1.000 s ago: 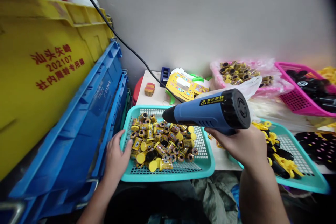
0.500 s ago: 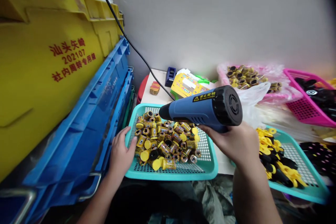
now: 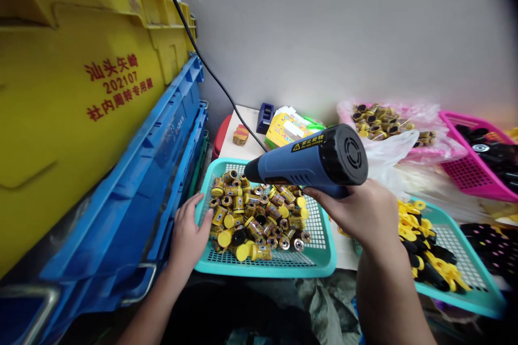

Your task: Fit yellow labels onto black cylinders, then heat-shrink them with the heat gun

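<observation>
A blue and black heat gun (image 3: 297, 161) is in my right hand (image 3: 366, 210), its handle mostly hidden by the fingers. Its dark nozzle points left, over the far part of a teal plastic basket (image 3: 263, 268). Many small yellow-capped cylinders with printed wraps (image 3: 253, 221) lie heaped in this basket, some with open ends showing. My left hand (image 3: 189, 232) grips the basket's left rim, thumb on the inner side and fingers along the outside. From the gun a black cable (image 3: 218, 83) runs up to the upper left.
Stacked yellow (image 3: 60, 91) and blue crates (image 3: 133, 188) stand close on the left. A printed yellow box (image 3: 285, 129) lies behind the basket. To the right are a pink basket (image 3: 465, 172), a plastic-lined tray of similar cylinders (image 3: 376, 121) and another teal basket (image 3: 453, 226) with yellow and black parts.
The heat gun and my right hand have moved slightly left and up. My left hand stays on the basket rim, and the view has shifted a little.
</observation>
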`<state>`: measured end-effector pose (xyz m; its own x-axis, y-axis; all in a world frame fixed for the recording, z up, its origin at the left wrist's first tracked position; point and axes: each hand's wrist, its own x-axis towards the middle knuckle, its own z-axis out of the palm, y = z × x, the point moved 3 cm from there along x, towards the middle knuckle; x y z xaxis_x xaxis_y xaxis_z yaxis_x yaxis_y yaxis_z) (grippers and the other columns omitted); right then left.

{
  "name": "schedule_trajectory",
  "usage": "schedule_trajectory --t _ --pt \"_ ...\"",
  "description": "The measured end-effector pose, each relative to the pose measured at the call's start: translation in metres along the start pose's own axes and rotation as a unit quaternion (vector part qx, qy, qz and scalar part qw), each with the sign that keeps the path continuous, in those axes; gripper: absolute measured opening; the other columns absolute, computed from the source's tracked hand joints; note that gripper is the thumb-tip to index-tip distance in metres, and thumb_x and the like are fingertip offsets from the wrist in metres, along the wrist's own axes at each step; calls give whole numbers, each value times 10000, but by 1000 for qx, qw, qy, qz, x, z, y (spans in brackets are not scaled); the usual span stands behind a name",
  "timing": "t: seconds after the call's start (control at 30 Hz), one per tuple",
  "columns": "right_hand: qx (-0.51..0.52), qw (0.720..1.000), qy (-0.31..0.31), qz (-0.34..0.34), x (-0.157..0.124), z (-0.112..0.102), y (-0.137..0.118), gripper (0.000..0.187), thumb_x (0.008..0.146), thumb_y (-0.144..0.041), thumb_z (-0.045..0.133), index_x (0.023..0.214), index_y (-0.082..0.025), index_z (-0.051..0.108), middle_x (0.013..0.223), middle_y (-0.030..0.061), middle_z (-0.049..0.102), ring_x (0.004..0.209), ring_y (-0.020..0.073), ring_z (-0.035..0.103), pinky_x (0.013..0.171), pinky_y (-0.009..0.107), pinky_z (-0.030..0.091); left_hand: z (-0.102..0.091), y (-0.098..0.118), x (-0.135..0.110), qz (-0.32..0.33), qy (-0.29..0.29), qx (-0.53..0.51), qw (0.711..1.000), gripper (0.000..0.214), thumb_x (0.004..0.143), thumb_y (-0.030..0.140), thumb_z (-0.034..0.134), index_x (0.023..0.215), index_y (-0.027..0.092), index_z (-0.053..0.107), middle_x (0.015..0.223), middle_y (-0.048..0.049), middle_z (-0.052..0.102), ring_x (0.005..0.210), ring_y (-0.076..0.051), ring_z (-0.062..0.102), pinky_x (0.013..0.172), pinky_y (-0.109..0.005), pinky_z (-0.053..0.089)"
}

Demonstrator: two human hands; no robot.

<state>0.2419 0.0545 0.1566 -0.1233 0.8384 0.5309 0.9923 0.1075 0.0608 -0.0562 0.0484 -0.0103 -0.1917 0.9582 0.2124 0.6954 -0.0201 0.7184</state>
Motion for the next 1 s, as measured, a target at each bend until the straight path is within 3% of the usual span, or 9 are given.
schedule_trajectory --t 0.3,0.37,0.43,0.5,0.57,0.63,0.7,0.8,1.0 --pt "60 992 -39 -100 -17 -11 13 466 824 -635 538 684 -203 640 617 48 635 557 169 579 521 260 343 -6 2 5 19 12 20 1000 440 933 424 373 1264 178 528 1260 -144 619 1197 -293 536 1033 -465 417" --pt "-15 995 -9 -95 -22 -21 30 469 840 -619 527 655 -199 622 603 57 630 525 171 558 511 274 313 -9 20 12 64 18 46 997 425 936 400 378 1266 177 527 1263 -146 615 1212 -290 522 1056 -466 387" --pt "-107 991 24 -80 -26 -34 49 452 836 -600 546 648 -194 610 606 66 635 505 173 541 508 290 280 -1 53 16 136 -31 66 988 388 943 366 381 1249 193 545 1261 -127 619 1211 -275 520 1063 -450 377" --pt "-162 983 34 -74 -28 -47 68 418 830 -576 573 663 -193 599 633 64 652 521 164 545 527 294 279 25 98 14 241 -160 79 954 349 945 343 400 1217 217 579 1265 -99 623 1205 -258 522 1052 -424 384" --pt "-188 979 34 -74 -28 -60 83 393 824 -565 590 683 -198 590 654 52 660 539 151 550 538 290 280 65 142 5 351 -314 104 876 333 918 360 474 1189 224 612 1285 -94 612 1219 -271 507 1053 -425 374" --pt "-206 975 47 -72 -30 -72 95 410 819 -581 587 662 -203 568 619 43 638 519 144 527 530 290 273 105 173 3 388 -389 146 823 377 899 374 512 1211 189 613 1351 -130 562 1290 -311 443 1071 -452 340" --pt "-218 973 56 -57 -36 -80 106 439 818 -597 568 617 -206 543 580 45 609 495 147 497 517 294 263 135 187 13 380 -417 171 808 434 877 377 544 1268 193 583 1455 -131 471 1346 -314 384 1089 -447 315" --pt "-211 976 47 -35 -49 -83 118 449 808 -590 567 572 -211 527 570 54 600 504 157 489 515 293 269 143 177 35 364 -427 187 806 439 820 338 608 1250 247 602 1457 -95 474 1289 -301 448 1040 -417 369" --pt "-160 982 56 -84 -64 -71 119 359 853 -492 545 629 -212 570 582 43 611 537 148 514 552 289 280 74 110 58 280 -397 302 820 342 884 278 490 1162 226 682 1201 -143 645 1265 -337 465 1060 -495 352"
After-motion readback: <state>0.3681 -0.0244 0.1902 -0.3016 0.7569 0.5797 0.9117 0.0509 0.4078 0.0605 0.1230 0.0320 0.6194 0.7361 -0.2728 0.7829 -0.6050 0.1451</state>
